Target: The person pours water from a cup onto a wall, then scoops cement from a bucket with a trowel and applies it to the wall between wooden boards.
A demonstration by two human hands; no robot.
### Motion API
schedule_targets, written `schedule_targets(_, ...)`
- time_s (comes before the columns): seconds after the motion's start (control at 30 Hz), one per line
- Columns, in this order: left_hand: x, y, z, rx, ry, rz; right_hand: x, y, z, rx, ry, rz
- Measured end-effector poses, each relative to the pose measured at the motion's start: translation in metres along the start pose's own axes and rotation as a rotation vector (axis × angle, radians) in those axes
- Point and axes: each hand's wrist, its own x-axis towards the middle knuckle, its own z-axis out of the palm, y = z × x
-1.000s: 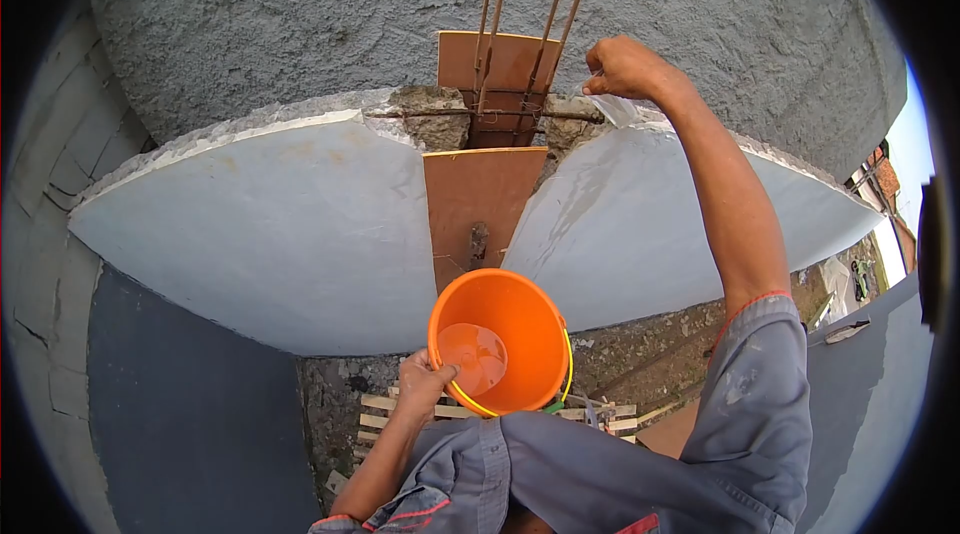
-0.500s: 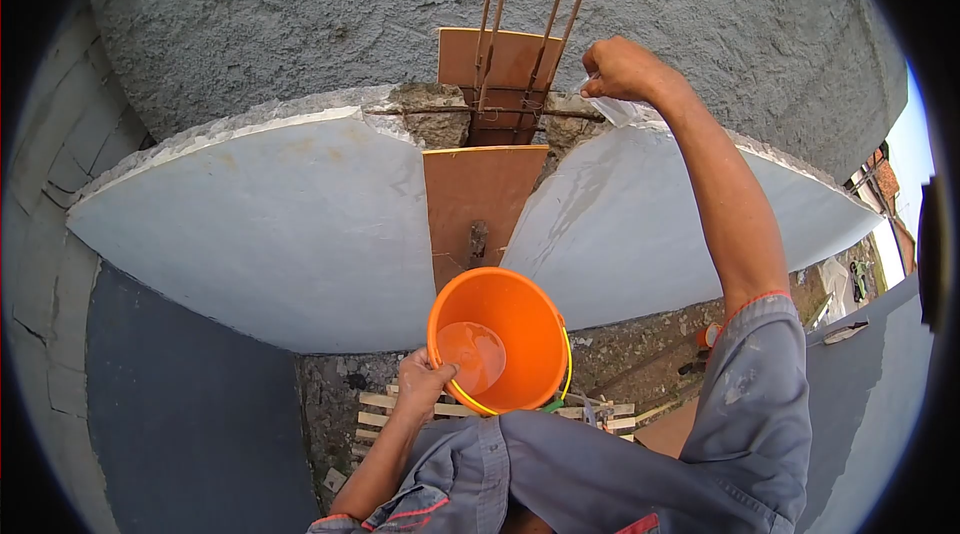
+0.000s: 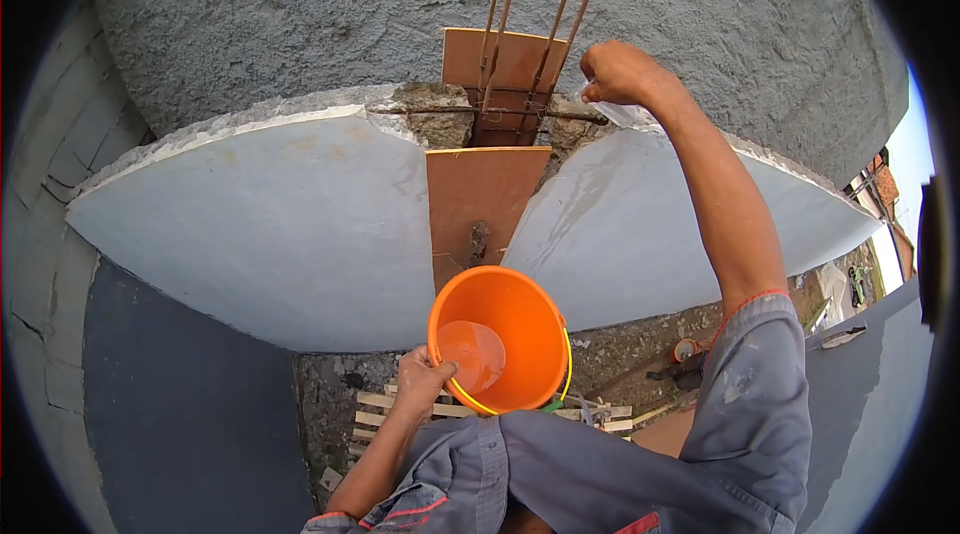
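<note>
My left hand (image 3: 420, 381) grips the rim of an orange bucket (image 3: 535, 344), with the thumb inside. Shallow water (image 3: 472, 354) lies at the bottom of the tilted bucket, and its yellow handle hangs down along the near side. My right hand (image 3: 622, 74) is closed on a clear plastic cup (image 3: 625, 115), mostly hidden by the fingers, over the broken top of the wall. Just left of that hand, rusty rebar (image 3: 556, 39) rises from a gap between a lower brown board (image 3: 485, 189) and a board behind. Wet streaks mark the pale wall (image 3: 590, 194) below the cup.
A rough grey plastered wall (image 3: 300, 24) stands behind the gap. Rebar ends (image 3: 405, 111) cross the broken concrete. Far below are a wooden pallet (image 3: 372, 419), a small orange container (image 3: 686, 349) and dirt ground. A block wall (image 3: 60, 304) borders the left side.
My right hand and the cup have shifted slightly, and less of the cup shows. The left hand and bucket stay almost in place.
</note>
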Motion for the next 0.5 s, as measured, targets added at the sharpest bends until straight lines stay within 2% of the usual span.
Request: schedule_targets(0.5,0.0033,0.0009,-0.0006,0.001,0.004,0.008,-0.0017,-0.0081,-0.001,-0.116,0.019,0.018)
